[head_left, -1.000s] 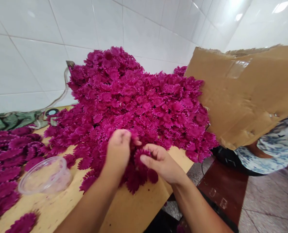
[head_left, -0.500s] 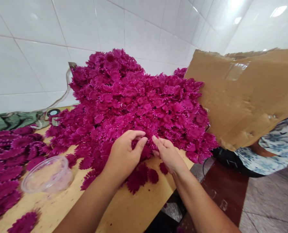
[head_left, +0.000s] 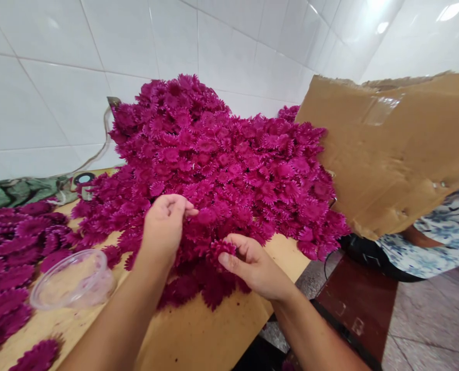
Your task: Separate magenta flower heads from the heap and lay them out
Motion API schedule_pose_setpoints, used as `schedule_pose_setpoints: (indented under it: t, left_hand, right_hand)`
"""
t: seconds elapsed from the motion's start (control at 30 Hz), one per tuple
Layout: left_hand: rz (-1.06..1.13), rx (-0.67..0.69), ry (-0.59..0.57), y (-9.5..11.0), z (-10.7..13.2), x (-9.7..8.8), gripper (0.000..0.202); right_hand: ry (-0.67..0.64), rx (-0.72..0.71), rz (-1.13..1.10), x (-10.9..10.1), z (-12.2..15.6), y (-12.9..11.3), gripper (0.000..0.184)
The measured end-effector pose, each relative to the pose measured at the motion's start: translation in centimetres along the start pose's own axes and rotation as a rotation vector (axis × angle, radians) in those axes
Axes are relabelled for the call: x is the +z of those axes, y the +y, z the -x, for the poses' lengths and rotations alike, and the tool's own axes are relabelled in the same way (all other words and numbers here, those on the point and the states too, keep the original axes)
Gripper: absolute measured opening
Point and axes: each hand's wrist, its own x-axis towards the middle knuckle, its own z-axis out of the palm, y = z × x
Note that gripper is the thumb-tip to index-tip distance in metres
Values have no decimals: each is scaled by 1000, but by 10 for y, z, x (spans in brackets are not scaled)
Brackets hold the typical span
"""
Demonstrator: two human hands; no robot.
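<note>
A big heap of magenta artificial flower heads (head_left: 209, 154) covers the middle of the table. At the near side of the heap, my right hand (head_left: 254, 265) pinches a magenta flower head (head_left: 225, 251) between thumb and fingers. My left hand (head_left: 165, 221) is raised over the heap's left front, its fingers curled in and thumb against them; whatever it may hold is hidden. Below and between the hands, darker flower heads (head_left: 214, 291) lie on the tan tabletop (head_left: 198, 335).
A clear plastic tub (head_left: 72, 281) stands at left beside more flower heads (head_left: 11, 257). Green cloth (head_left: 24, 191) lies against the tiled wall. At right, a cardboard sheet (head_left: 387, 154) stands in front of a person in patterned clothing (head_left: 451, 232).
My hands have moved apart: the left went left and slightly up, the right came nearer and a little left. A flower head now shows in my right fingers.
</note>
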Motion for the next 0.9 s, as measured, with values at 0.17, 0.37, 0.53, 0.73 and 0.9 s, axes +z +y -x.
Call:
schedule_pose_setpoints:
  t: [0.17, 0.37, 0.53, 0.73, 0.9]
  left_hand:
    - [-214, 124, -476, 15, 14, 2, 16]
    - [-239, 17, -675, 11, 30, 14, 10]
    - [-207, -8, -513, 14, 25, 13, 8]
    - [-408, 126, -97, 10, 6, -1, 11]
    - [-520, 322, -91, 4, -7, -13, 17]
  right_hand:
    - [178, -5, 0, -6, -4, 4, 43]
    - [202, -29, -37, -6, -7, 6, 43]
    - [128, -97, -20, -2, -5, 1, 42]
    - [32, -65, 31, -1, 6, -2, 35]
    - [105, -42, 41, -11, 8, -1, 32]
